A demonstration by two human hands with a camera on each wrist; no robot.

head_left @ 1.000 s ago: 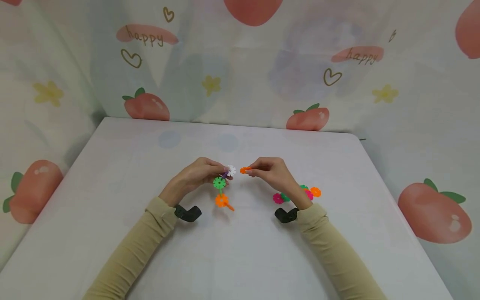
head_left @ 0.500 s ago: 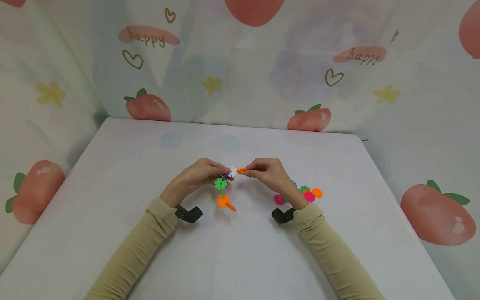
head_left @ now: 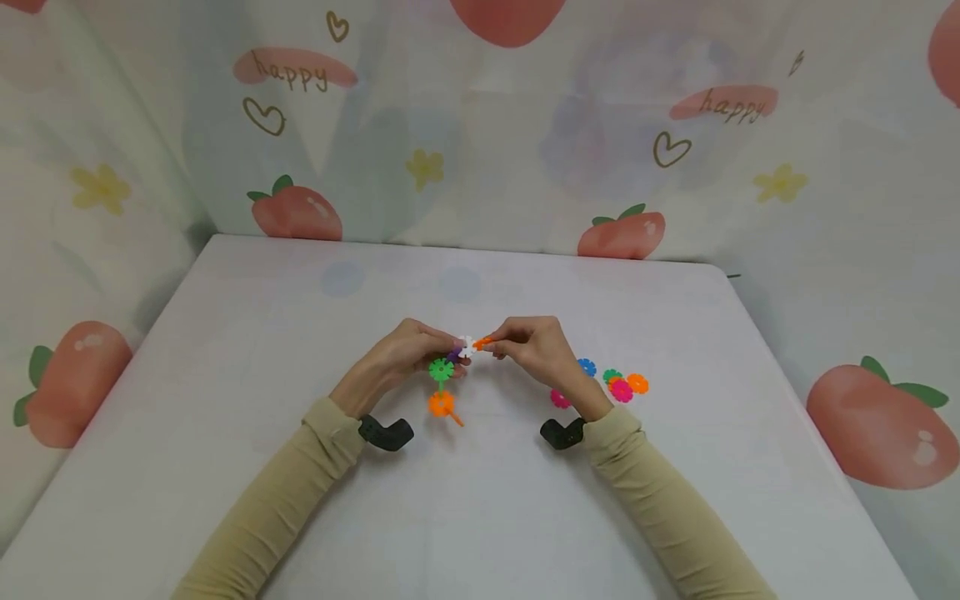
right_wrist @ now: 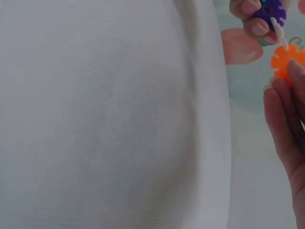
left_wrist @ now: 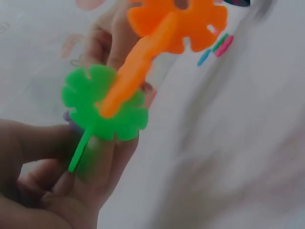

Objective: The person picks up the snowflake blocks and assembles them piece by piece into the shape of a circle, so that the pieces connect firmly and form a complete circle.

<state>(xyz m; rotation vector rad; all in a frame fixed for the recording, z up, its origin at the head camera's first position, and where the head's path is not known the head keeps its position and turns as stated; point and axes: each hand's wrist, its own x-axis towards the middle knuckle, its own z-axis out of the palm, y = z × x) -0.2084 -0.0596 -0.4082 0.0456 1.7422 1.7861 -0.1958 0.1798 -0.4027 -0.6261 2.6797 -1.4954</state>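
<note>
Over the middle of the table, my left hand (head_left: 397,358) pinches a chain of interlocking snowflake discs at its purple disc (right_wrist: 269,17). A white disc (head_left: 467,347) juts from the chain toward the right. Below the fingers hang green discs (head_left: 441,370) and an orange disc (head_left: 441,404), with another orange disc (head_left: 457,420) seen edge-on at the lower end. My right hand (head_left: 538,346) pinches a separate orange disc (right_wrist: 284,57) between thumb and fingers. Its rim meets the white disc's edge, slot side on, in the right wrist view.
Loose snowflake discs lie right of centre, beside the right forearm: a blue one (head_left: 587,367), pink ones (head_left: 621,391), an orange one (head_left: 638,383) and a green one (head_left: 612,377). A white cloth covers the table (head_left: 315,500). Printed curtain (head_left: 495,167) stands behind it.
The right hand has moved slightly left, bringing its orange disc from a gap away up against the white disc. The left hand keeps its hold on the chain.
</note>
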